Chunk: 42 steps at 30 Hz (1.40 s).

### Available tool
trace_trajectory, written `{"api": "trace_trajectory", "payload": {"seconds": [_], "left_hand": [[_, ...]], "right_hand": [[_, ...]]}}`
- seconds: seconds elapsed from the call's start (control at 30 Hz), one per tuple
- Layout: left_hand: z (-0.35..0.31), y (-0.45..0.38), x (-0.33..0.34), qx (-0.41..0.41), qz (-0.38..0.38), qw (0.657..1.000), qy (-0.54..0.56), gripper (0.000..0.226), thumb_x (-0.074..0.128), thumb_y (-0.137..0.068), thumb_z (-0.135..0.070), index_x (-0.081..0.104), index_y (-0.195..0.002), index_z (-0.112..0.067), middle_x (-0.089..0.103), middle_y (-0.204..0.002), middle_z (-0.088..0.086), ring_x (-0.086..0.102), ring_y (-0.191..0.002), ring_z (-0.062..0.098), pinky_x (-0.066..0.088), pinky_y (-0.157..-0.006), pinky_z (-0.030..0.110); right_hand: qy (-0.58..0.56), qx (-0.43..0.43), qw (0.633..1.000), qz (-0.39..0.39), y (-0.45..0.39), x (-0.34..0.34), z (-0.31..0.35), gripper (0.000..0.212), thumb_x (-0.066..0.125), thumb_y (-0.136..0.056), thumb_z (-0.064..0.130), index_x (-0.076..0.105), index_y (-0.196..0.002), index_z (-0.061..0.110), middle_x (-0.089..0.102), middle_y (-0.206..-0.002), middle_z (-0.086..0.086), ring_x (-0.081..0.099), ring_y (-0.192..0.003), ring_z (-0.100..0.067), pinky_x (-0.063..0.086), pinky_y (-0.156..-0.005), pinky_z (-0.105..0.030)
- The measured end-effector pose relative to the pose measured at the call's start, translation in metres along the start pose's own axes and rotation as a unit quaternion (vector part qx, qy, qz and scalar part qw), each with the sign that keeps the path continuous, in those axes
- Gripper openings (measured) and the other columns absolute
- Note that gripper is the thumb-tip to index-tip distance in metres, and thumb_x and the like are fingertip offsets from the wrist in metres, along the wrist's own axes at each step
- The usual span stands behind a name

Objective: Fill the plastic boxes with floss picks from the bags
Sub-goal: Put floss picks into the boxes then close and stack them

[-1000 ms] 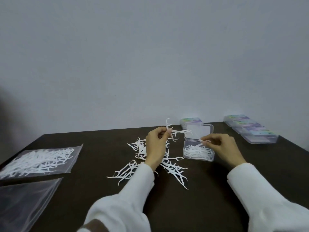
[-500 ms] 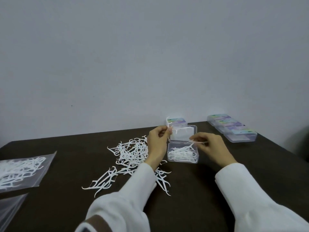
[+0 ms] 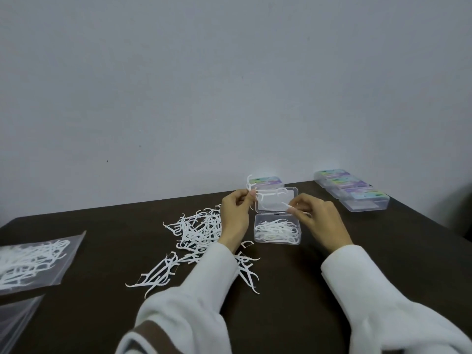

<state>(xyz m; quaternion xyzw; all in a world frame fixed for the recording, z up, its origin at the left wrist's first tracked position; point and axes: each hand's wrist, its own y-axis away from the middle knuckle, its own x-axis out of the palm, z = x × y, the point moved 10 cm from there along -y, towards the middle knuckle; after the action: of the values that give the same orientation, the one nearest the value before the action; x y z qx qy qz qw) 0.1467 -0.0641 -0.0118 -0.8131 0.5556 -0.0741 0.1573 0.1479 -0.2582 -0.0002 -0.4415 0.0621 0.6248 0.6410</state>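
Your left hand (image 3: 233,213) sits just left of centre in the frame, its grip pinching a few floss picks (image 3: 251,186) between thumb and fingertips, raised above the surface (image 3: 102,264). Your right hand (image 3: 320,221) is to its right, its grip narrow, pinching a single pick (image 3: 288,206) over the open box (image 3: 277,229). That box lies between your hands, its base partly filled with picks and its clear lid (image 3: 277,200) folded back toward the wall.

A loose pile of picks (image 3: 199,231) spreads left of your left wrist and runs under your left sleeve toward lower centre. At the left edge of the frame a clear bag of picks (image 3: 33,259) lies flat, with a second bag (image 3: 18,320) cut off at the lower left corner.

A closed box with a coloured label (image 3: 268,180) stands just behind the open lid. A row of closed boxes (image 3: 352,191) runs along the upper right, close to the right edge of the surface. Bare dark surface lies open between the pile and the bag, and in front of the open box toward your right sleeve.
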Motion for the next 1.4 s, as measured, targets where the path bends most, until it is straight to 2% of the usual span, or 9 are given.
{"api": "trace_trajectory", "payload": {"seconds": [0.17,0.3,0.47,0.67,0.83,1.1,1.2,1.27,1.4], "left_hand": [[0.005,-0.001,-0.002,-0.015,-0.006,1.000,0.010,0.020,0.059,-0.093,-0.023,0.066,-0.078,-0.012,0.062,-0.071,-0.001,0.051,-0.066,0.009,0.039,-0.058,0.009],[0.005,0.000,-0.001,-0.016,-0.002,1.000,0.013,0.019,0.058,-0.093,-0.023,0.066,-0.080,-0.011,0.061,-0.070,-0.003,0.051,-0.065,0.007,0.040,-0.056,0.007],[0.009,0.001,0.001,-0.030,0.000,0.999,0.012,0.019,0.058,-0.093,-0.025,0.067,-0.081,-0.014,0.063,-0.072,-0.004,0.053,-0.066,0.006,0.042,-0.064,0.016],[0.009,0.006,0.011,-0.024,0.045,0.999,0.015,0.019,0.060,-0.091,-0.024,0.069,-0.086,-0.008,0.064,-0.071,-0.004,0.056,-0.066,0.004,0.043,-0.062,0.008],[0.010,0.010,0.020,-0.028,0.094,0.995,0.019,0.015,0.062,-0.090,-0.021,0.069,-0.083,-0.009,0.065,-0.072,0.000,0.058,-0.070,0.009,0.046,-0.068,0.016],[0.003,0.002,0.001,0.001,0.024,1.000,0.018,0.015,0.063,-0.089,-0.021,0.067,-0.084,-0.007,0.065,-0.072,-0.005,0.057,-0.064,0.002,0.043,-0.060,0.007],[-0.003,0.003,0.000,0.015,0.030,0.999,0.028,0.013,0.061,-0.090,-0.018,0.067,-0.089,-0.006,0.071,-0.079,-0.004,0.063,-0.065,-0.003,0.046,-0.063,0.007],[-0.008,0.006,0.006,0.034,0.045,0.998,0.018,0.013,0.063,-0.090,-0.019,0.068,-0.091,-0.007,0.073,-0.079,0.001,0.067,-0.069,0.002,0.050,-0.068,0.013],[-0.014,0.012,0.021,0.081,0.085,0.990,-0.080,0.015,0.067,-0.086,-0.025,0.074,-0.093,-0.013,0.073,-0.080,-0.001,0.068,-0.076,0.007,0.053,-0.074,0.022]], "right_hand": [[0.036,-0.031,0.999,-0.002,0.001,-0.002,0.010,0.019,0.061,-0.087,0.033,0.070,-0.097,0.019,0.065,-0.083,0.007,0.061,-0.076,-0.008,0.041,-0.068,-0.013],[0.026,-0.044,0.991,0.126,0.003,0.032,0.011,0.025,0.061,-0.088,0.022,0.066,-0.112,0.021,0.061,-0.102,0.006,0.058,-0.092,-0.007,0.050,-0.086,-0.025],[0.014,-0.033,0.999,-0.012,0.002,-0.002,0.009,0.012,0.066,-0.083,0.021,0.064,-0.095,0.024,0.067,-0.094,0.007,0.060,-0.087,-0.006,0.051,-0.083,-0.027],[-0.179,0.007,0.984,-0.017,0.001,-0.001,0.010,0.049,0.072,-0.079,0.015,0.046,-0.120,0.025,0.058,-0.103,0.007,0.063,-0.084,-0.007,0.050,-0.066,-0.008],[-0.176,0.010,0.984,-0.022,0.003,-0.003,0.012,0.014,0.071,-0.079,0.007,0.068,-0.091,0.013,0.066,-0.082,0.006,0.066,-0.075,-0.005,0.047,-0.064,-0.004],[-0.134,0.049,0.990,-0.002,0.002,0.001,-0.001,0.006,0.070,-0.081,0.017,0.070,-0.087,0.018,0.068,-0.088,0.003,0.059,-0.082,-0.001,0.044,-0.072,-0.009],[-0.043,0.042,0.996,0.066,0.003,0.019,-0.004,0.005,0.070,-0.080,0.029,0.069,-0.085,0.030,0.068,-0.093,0.009,0.060,-0.092,-0.007,0.046,-0.095,-0.037],[-0.022,0.037,0.998,0.054,0.002,0.018,-0.004,0.004,0.069,-0.080,0.033,0.069,-0.084,0.033,0.069,-0.091,0.012,0.061,-0.092,-0.008,0.043,-0.099,-0.046],[-0.088,0.033,0.995,-0.026,0.002,-0.003,-0.002,0.007,0.063,-0.086,0.022,0.069,-0.090,0.020,0.068,-0.087,0.005,0.062,-0.085,-0.008,0.050,-0.087,-0.028]]}}
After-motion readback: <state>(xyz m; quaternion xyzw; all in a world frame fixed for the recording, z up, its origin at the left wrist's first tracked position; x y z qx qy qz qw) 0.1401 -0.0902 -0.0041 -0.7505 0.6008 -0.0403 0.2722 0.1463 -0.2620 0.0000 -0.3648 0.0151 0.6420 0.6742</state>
